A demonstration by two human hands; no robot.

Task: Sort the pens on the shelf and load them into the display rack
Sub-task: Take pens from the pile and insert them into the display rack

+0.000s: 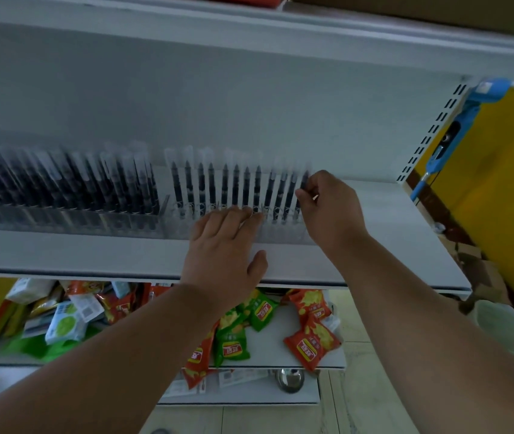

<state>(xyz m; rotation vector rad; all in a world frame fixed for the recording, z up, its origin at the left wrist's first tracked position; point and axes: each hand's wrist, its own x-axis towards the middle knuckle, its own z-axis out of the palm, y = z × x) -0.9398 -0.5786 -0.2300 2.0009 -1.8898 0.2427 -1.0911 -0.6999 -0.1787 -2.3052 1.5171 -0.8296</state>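
A clear display rack (124, 222) runs along the white shelf (77, 255). Its left half is packed with several dark pens (61, 183) with clear caps. The right half holds a looser row of pens (224, 186) standing upright. My left hand (224, 245) lies flat with straight fingers against the rack's front, below the middle of that row. My right hand (327, 205) pinches the rightmost pen (304, 178) at the rack's right end. The picture is blurred by motion.
Below the shelf, a lower shelf (280, 355) carries red and green snack packets (312, 339) and other packs at the left. A slotted upright (431, 130) ends the shelf on the right, beside a yellow panel (500, 183) with a blue device (456, 136).
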